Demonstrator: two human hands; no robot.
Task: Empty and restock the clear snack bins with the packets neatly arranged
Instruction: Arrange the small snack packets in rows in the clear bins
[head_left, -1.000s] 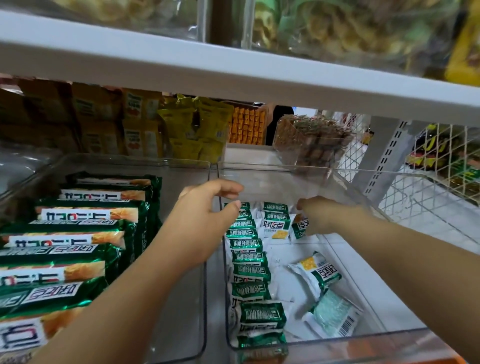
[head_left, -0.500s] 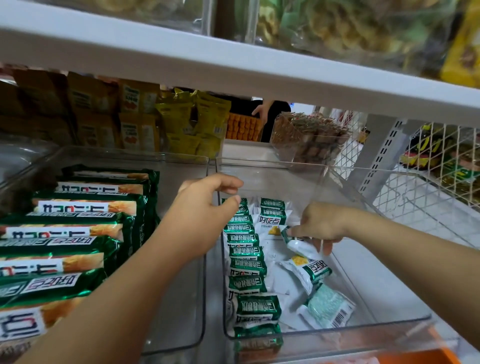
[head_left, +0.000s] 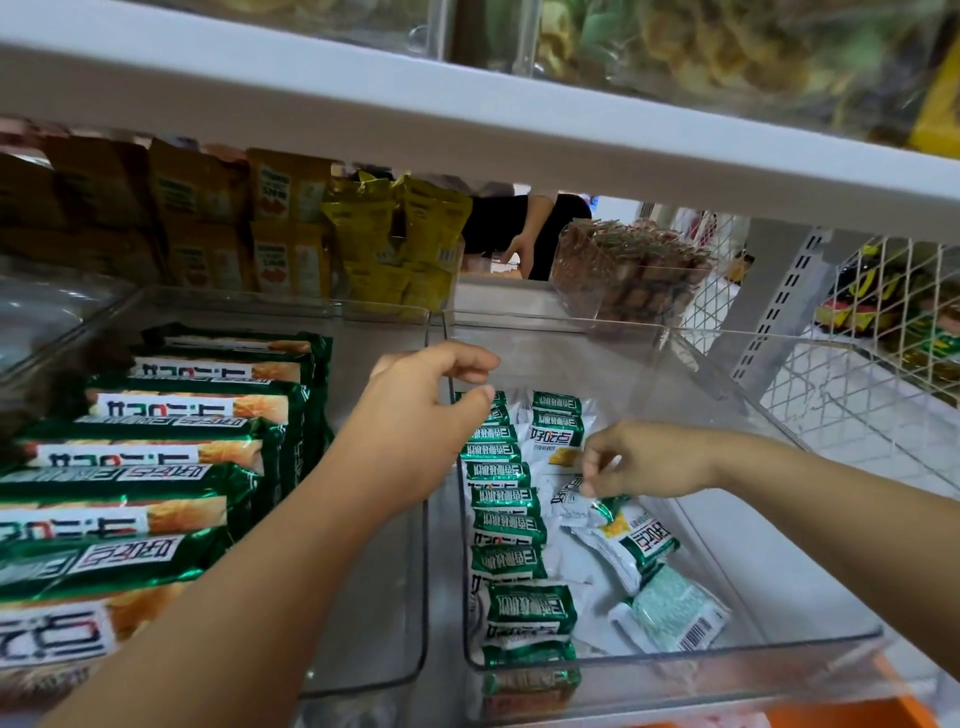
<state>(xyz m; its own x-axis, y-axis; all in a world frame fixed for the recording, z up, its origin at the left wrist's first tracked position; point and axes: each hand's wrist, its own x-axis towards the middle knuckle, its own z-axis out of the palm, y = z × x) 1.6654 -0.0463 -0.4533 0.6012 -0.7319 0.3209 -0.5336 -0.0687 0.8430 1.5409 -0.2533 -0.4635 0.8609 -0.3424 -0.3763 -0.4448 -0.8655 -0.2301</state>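
Under a white shelf (head_left: 467, 119) at 12 o'clock, two clear bins side by side. At 7 o'clock, left bin (head_left: 374, 597), with long green bars (head_left: 156, 457) stacked overlapping toward 9. At 5 o'clock, right bin (head_left: 753, 415), with a tidy row (head_left: 506, 525) of small green packets along its left wall and loose packets (head_left: 649, 545) beside the row. At centre, left hand (head_left: 415, 426) over the walls between the bins, fingers curled; grip on the rim unclear. At 4 o'clock, right hand (head_left: 644, 460) inside the right bin, pinching a packet (head_left: 571, 501) by its edge. Yellow bags (head_left: 405, 239) at 11 o'clock, tub (head_left: 628, 270) of brown snacks at 2, wire mesh (head_left: 857, 395) at 3.
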